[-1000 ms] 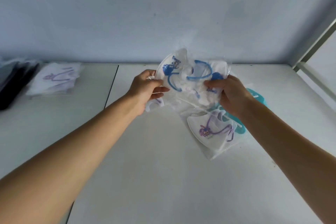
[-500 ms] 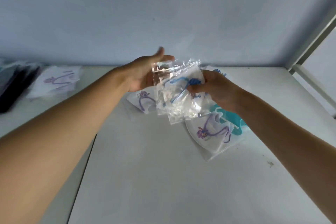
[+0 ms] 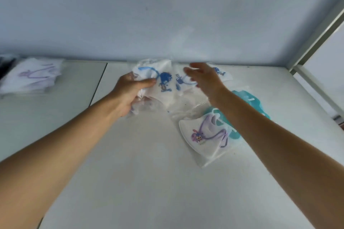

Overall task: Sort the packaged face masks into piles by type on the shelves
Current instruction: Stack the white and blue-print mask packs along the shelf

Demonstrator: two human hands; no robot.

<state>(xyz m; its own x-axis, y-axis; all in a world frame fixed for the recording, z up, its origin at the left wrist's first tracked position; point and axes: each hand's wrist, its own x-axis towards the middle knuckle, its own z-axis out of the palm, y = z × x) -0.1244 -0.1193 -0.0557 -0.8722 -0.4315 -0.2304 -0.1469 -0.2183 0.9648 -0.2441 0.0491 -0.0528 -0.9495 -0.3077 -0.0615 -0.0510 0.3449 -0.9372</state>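
Gripping a blue-printed mask packet [image 3: 158, 80] by its left edge, the left hand [image 3: 130, 93] had its thumb laid across the clear wrapper and its fingers curled underneath, with more crumpled plastic bunched below the palm. The right hand [image 3: 202, 78] hovered just beside it with fingers loosely spread and held nothing; it was blurred, and it covered part of a second blue-printed packet [image 3: 219, 74] lying at the back of the white shelf [image 3: 149, 173] against the wall [image 3: 167, 15]. Under the right forearm lay a purple-printed packet [image 3: 204, 137], and a teal packet [image 3: 247, 98] showed behind the arm, mostly hidden by it. Well apart on the left, across a seam in the shelf, sat a pile of purple-printed packets [image 3: 33, 76], blurred, with something dark [image 3: 5, 65] cut off at the frame's edge. A metal post [image 3: 316, 37] ran up the right side.
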